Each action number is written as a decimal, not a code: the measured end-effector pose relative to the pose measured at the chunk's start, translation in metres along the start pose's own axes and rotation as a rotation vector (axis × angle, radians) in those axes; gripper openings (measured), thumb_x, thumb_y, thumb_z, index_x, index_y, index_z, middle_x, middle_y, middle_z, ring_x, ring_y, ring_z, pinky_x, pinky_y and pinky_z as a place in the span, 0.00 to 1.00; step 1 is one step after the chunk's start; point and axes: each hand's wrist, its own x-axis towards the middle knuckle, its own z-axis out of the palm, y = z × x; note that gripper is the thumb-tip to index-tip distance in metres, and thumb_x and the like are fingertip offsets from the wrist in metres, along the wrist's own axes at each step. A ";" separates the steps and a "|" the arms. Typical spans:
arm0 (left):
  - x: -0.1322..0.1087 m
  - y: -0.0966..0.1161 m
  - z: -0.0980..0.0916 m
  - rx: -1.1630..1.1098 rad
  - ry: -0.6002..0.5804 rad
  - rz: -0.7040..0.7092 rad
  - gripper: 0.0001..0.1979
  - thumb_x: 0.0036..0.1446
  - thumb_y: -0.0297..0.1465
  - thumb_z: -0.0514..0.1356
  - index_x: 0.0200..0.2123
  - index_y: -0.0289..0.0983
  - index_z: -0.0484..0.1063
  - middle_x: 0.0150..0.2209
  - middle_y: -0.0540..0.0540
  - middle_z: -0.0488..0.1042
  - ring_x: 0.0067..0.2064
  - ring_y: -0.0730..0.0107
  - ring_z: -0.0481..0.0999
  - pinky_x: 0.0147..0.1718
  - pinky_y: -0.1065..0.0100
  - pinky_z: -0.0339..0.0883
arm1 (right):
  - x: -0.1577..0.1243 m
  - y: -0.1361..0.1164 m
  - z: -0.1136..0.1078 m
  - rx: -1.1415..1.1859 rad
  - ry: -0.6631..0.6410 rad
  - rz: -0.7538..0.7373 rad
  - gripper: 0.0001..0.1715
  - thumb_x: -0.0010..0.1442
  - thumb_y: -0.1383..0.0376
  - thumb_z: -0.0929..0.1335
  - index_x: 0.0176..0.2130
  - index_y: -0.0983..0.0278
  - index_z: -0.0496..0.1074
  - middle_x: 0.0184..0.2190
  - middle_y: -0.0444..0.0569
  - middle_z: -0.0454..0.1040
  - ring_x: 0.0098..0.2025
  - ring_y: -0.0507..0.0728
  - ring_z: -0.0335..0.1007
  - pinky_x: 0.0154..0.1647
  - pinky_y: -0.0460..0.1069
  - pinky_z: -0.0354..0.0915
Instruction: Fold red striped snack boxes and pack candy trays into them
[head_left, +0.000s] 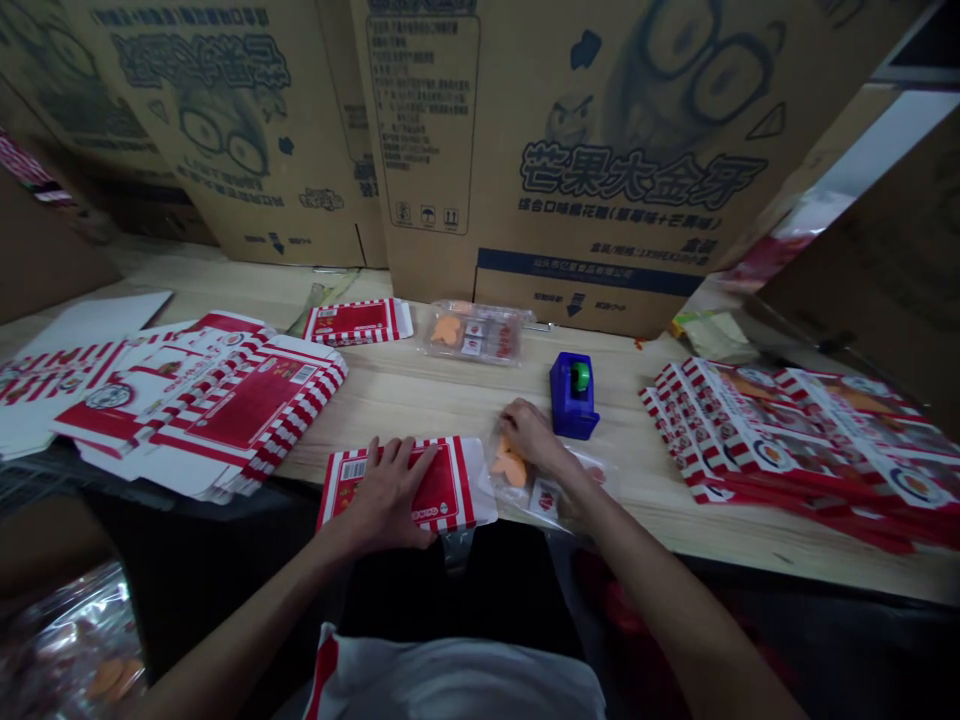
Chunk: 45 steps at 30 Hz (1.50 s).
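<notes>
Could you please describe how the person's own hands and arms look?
Both the left hand and the right hand are bare, without gloves. No sleeve or watch shows along the forearms. A pale garment with a red strip is visible below.

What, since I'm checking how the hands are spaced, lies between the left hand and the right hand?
In the head view: the right end of the striped box, its white flap, then part of the clear pack.

The left hand [391, 497] is held palm down, fingers [406, 456] spread; the right hand [529, 435], slightly farther, is curled. Both forearms [637, 555] are angled inward from the near side.
</notes>
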 end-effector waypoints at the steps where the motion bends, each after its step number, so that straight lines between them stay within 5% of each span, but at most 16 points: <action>1: 0.000 0.001 0.000 0.002 0.006 -0.020 0.55 0.30 0.47 0.67 0.63 0.33 0.56 0.59 0.29 0.59 0.59 0.38 0.58 0.61 0.39 0.39 | 0.004 -0.001 0.004 0.017 -0.008 -0.002 0.09 0.53 0.75 0.65 0.24 0.66 0.70 0.27 0.49 0.72 0.31 0.55 0.67 0.34 0.47 0.60; 9: 0.005 0.007 -0.001 -0.007 0.038 -0.072 0.54 0.32 0.45 0.67 0.63 0.33 0.54 0.60 0.28 0.57 0.61 0.37 0.55 0.60 0.39 0.40 | -0.023 -0.022 0.005 0.169 -0.019 -0.152 0.11 0.57 0.75 0.64 0.30 0.65 0.74 0.32 0.49 0.75 0.35 0.54 0.69 0.38 0.47 0.61; 21: 0.020 0.011 -0.004 -0.100 0.015 0.083 0.55 0.29 0.47 0.69 0.62 0.35 0.55 0.57 0.31 0.61 0.58 0.38 0.58 0.61 0.39 0.40 | -0.046 -0.020 0.022 0.263 -0.060 -0.241 0.16 0.59 0.75 0.63 0.34 0.60 0.78 0.34 0.48 0.73 0.39 0.57 0.67 0.43 0.53 0.61; 26: 0.027 0.025 -0.004 -0.077 -0.037 0.092 0.56 0.30 0.49 0.68 0.62 0.33 0.56 0.58 0.29 0.60 0.59 0.37 0.58 0.60 0.39 0.41 | -0.051 -0.022 0.023 0.527 0.361 -0.067 0.11 0.56 0.72 0.63 0.32 0.62 0.74 0.36 0.50 0.72 0.40 0.57 0.70 0.42 0.53 0.67; 30: 0.026 0.029 -0.002 -0.063 -0.053 0.081 0.56 0.31 0.52 0.67 0.63 0.32 0.55 0.60 0.27 0.58 0.61 0.35 0.56 0.60 0.38 0.41 | -0.077 -0.001 -0.015 0.400 0.585 0.014 0.07 0.57 0.65 0.66 0.34 0.63 0.74 0.41 0.53 0.73 0.45 0.59 0.70 0.49 0.56 0.66; 33: 0.027 0.029 0.000 -0.070 -0.046 0.091 0.56 0.31 0.52 0.67 0.62 0.32 0.56 0.60 0.27 0.57 0.61 0.35 0.56 0.60 0.38 0.39 | -0.113 0.035 -0.051 0.207 0.644 0.218 0.15 0.55 0.57 0.68 0.38 0.65 0.75 0.42 0.56 0.75 0.45 0.62 0.71 0.50 0.59 0.67; 36: 0.032 0.034 0.001 -0.091 -0.040 0.132 0.57 0.31 0.51 0.68 0.63 0.32 0.55 0.59 0.26 0.58 0.60 0.35 0.56 0.61 0.38 0.39 | -0.143 0.058 -0.067 0.219 0.515 0.459 0.24 0.53 0.49 0.67 0.37 0.66 0.77 0.38 0.57 0.79 0.40 0.64 0.75 0.44 0.58 0.70; 38: 0.036 0.041 0.001 -0.107 -0.030 0.169 0.57 0.31 0.50 0.68 0.63 0.32 0.54 0.59 0.27 0.58 0.60 0.35 0.57 0.61 0.38 0.38 | -0.152 0.053 -0.060 0.294 0.411 0.517 0.27 0.55 0.46 0.66 0.38 0.65 0.78 0.36 0.56 0.80 0.40 0.65 0.76 0.44 0.58 0.71; 45: 0.041 0.060 0.002 -0.131 -0.017 0.193 0.58 0.29 0.51 0.68 0.64 0.33 0.53 0.59 0.28 0.58 0.59 0.35 0.57 0.60 0.37 0.40 | -0.135 -0.031 0.002 0.583 0.137 0.373 0.29 0.59 0.51 0.65 0.54 0.65 0.70 0.47 0.57 0.77 0.44 0.62 0.75 0.45 0.55 0.71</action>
